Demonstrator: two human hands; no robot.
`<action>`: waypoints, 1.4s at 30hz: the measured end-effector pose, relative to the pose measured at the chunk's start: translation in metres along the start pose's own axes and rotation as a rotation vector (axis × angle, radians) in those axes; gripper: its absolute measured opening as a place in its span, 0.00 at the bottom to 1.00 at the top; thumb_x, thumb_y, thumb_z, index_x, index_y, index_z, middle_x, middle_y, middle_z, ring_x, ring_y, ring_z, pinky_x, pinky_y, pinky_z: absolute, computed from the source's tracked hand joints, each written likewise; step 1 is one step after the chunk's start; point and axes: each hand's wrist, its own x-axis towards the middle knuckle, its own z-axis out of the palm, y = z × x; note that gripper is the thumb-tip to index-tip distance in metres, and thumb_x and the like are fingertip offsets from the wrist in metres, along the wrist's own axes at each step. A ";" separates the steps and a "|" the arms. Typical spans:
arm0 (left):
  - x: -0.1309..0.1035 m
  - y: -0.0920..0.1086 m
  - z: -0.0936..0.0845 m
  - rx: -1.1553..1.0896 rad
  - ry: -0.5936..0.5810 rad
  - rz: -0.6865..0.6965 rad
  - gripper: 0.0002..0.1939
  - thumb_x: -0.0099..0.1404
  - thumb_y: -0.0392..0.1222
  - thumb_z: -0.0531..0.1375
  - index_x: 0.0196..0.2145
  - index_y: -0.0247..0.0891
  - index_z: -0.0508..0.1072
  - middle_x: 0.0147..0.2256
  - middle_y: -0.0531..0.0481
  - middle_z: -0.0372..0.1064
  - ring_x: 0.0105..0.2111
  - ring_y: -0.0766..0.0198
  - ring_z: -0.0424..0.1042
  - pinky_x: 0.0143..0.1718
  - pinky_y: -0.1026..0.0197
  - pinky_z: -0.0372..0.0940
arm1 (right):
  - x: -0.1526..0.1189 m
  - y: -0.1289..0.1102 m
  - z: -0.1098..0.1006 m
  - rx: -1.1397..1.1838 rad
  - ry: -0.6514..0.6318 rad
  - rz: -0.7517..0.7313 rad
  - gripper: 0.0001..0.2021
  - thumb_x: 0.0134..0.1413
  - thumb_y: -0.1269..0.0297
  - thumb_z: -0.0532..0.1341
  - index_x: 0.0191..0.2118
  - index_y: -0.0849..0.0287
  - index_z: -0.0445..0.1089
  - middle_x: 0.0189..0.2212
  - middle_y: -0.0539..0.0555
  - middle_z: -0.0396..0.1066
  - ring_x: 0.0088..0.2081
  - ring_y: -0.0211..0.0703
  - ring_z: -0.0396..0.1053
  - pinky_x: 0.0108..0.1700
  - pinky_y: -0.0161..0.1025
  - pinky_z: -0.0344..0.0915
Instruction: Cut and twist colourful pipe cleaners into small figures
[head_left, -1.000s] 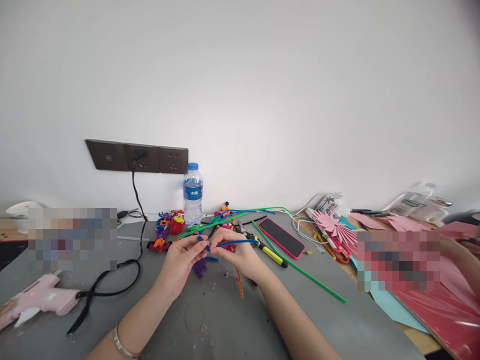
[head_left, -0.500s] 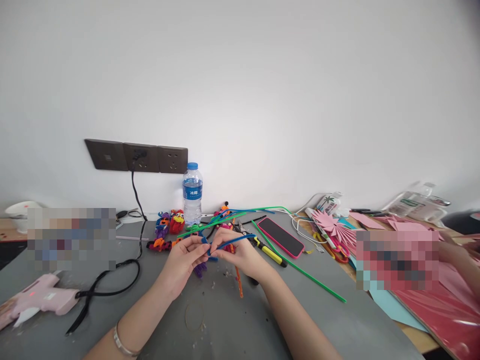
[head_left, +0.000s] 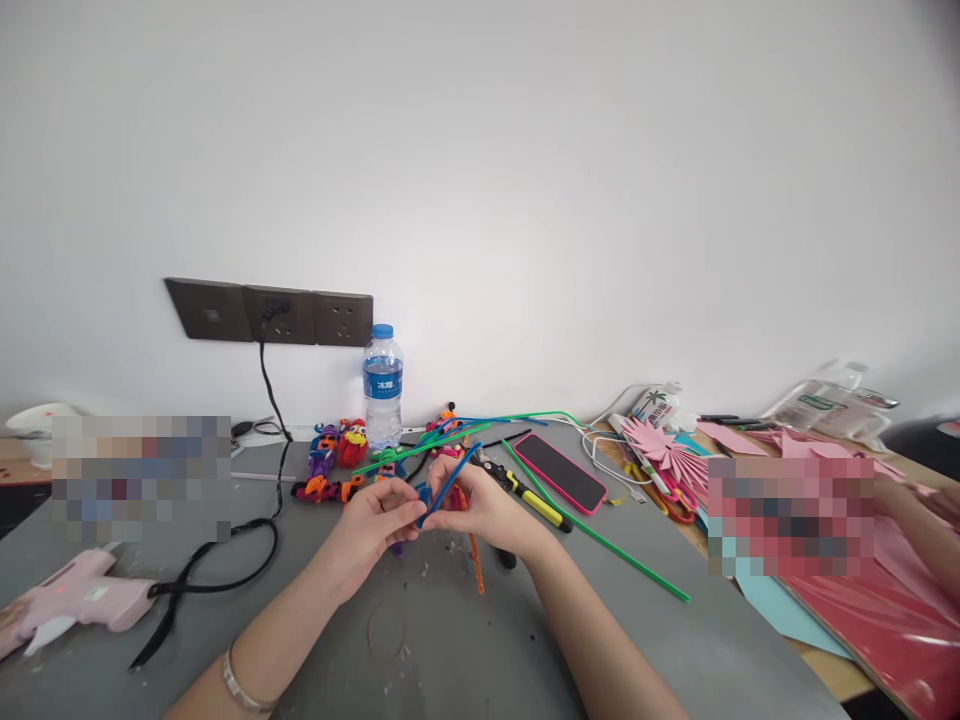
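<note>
A blue pipe cleaner (head_left: 459, 473) is between my two hands, low over the middle of the grey table. My left hand (head_left: 373, 532) pinches its curled lower part with thumb and fingertips. With the thumb and fingers closed, my right hand (head_left: 480, 512) grips it too, and its free end slants up to the right. The fingers partly hide the curled part. Just beyond them stand small pipe cleaner figures (head_left: 354, 443). An orange pipe cleaner (head_left: 477, 565) sticks out below my right hand, and yellow-black pliers (head_left: 541, 505) lie to its right.
A water bottle (head_left: 383, 390) stands against the wall. Green pipe cleaners (head_left: 607, 540) and a pink-cased phone (head_left: 561, 474) lie right of the hands. At left is a pink glue gun (head_left: 90, 590) with a black cord. Another person's hand (head_left: 911, 510) is over pink paper at far right.
The free end of the blue pipe cleaner has swung from nearly flat to steeply upward. Both hands have turned slightly around the curled part and still hold it.
</note>
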 end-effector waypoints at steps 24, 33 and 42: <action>0.001 0.001 -0.003 0.094 -0.045 -0.010 0.16 0.47 0.46 0.73 0.29 0.36 0.74 0.25 0.56 0.68 0.25 0.71 0.66 0.29 0.67 0.65 | 0.001 0.012 -0.010 0.186 0.039 0.078 0.13 0.44 0.59 0.72 0.31 0.60 0.72 0.25 0.50 0.71 0.29 0.40 0.72 0.33 0.35 0.68; 0.007 -0.007 -0.007 0.384 -0.026 0.142 0.13 0.53 0.46 0.68 0.32 0.36 0.73 0.28 0.52 0.68 0.26 0.66 0.68 0.24 0.65 0.68 | 0.003 0.005 -0.023 0.276 0.207 0.176 0.16 0.42 0.55 0.72 0.28 0.61 0.69 0.23 0.50 0.73 0.26 0.38 0.72 0.33 0.36 0.67; 0.009 -0.009 -0.005 0.311 0.076 0.309 0.15 0.54 0.45 0.67 0.39 0.38 0.75 0.35 0.48 0.73 0.33 0.61 0.72 0.28 0.64 0.71 | 0.013 0.017 0.004 0.318 0.331 0.157 0.15 0.43 0.55 0.70 0.29 0.61 0.70 0.24 0.51 0.74 0.25 0.38 0.71 0.30 0.35 0.66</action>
